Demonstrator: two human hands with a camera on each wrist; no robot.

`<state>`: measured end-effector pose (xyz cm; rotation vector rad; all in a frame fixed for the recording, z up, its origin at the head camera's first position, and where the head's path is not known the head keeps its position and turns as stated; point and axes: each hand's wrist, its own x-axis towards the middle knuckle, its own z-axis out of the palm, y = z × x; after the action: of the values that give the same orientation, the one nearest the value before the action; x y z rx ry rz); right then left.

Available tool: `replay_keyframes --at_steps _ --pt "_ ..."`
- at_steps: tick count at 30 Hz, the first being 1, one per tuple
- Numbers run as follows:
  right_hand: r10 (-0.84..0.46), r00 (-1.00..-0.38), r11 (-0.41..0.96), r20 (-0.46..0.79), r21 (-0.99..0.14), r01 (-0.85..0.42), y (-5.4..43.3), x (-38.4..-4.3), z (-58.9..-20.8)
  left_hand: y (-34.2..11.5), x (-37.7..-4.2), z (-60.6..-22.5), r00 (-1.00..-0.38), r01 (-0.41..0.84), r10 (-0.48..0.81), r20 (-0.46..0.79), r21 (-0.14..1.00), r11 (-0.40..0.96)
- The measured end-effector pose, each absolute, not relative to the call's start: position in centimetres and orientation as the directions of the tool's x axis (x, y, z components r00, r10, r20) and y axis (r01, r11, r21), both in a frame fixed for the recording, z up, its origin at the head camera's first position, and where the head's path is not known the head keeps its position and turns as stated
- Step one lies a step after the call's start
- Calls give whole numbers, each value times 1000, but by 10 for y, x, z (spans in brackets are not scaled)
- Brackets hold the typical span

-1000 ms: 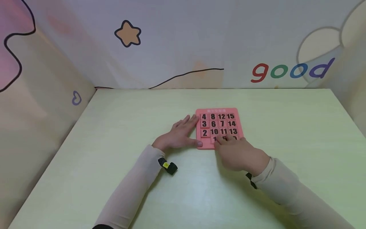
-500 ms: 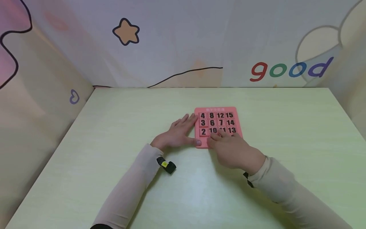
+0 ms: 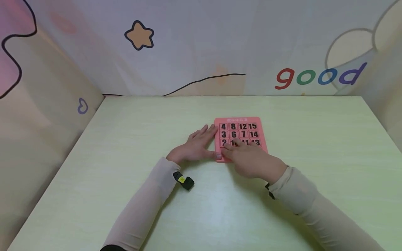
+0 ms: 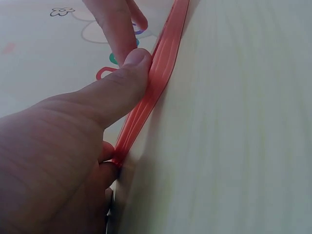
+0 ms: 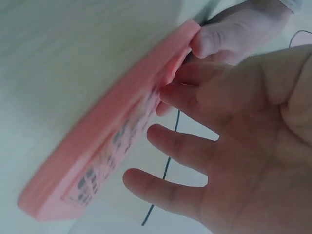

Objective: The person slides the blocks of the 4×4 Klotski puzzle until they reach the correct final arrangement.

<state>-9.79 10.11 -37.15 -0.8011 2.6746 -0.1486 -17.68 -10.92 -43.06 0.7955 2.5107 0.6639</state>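
Observation:
A pink number slide puzzle (image 3: 237, 120) lies flat on the table, with black-numbered tiles in a square frame. My left hand (image 3: 194, 148) steadies its left side: the thumb presses the near left corner and the straight fingers lie along the left edge. In the left wrist view, that thumb tip rests on the puzzle's red-looking rim (image 4: 163, 63). My right hand (image 3: 251, 158) reaches over the nearest row, one fingertip pressing at the lower left of the grid by the left thumb. It hides most of the bottom row's tiles. In the right wrist view, the other fingers spread straight above the tiles.
The pale green table (image 3: 201, 216) extends around the puzzle. A printed backdrop (image 3: 194, 45) with a star and the word "good" stands along its far edge and sides. Each wrist wears a black strap (image 3: 183, 180).
My right hand has slid left along the puzzle's nearest row, its fingertips now reaching the bottom-left slot that showed bare before. My left hand has stayed in place.

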Motion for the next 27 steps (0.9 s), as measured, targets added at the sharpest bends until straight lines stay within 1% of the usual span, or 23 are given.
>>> replay_keyframes --at_steps 5,9,12,19,21,27 --pt "-542 -778 840 -318 -226 -493 111 -89 -361 -106 -176 -430 -750 400 609 -256 558 727" --pt "-565 -742 825 -361 -276 -493 111 -84 -357 -105 -176 -428 -755 390 601 -262 556 734" --pt "-586 -722 809 -367 -322 -492 109 -84 -358 -105 -176 -427 -755 387 602 -262 562 731" --pt "-561 -741 806 -368 -449 -386 107 -85 -364 -107 -177 -430 -741 420 623 -250 552 720" --pt "-557 -744 803 -370 -469 -368 104 -84 -367 -108 -176 -430 -740 421 626 -247 555 717" --pt "-615 -719 755 -325 -505 -417 98 -83 -373 -108 -176 -430 -742 431 629 -231 553 713"
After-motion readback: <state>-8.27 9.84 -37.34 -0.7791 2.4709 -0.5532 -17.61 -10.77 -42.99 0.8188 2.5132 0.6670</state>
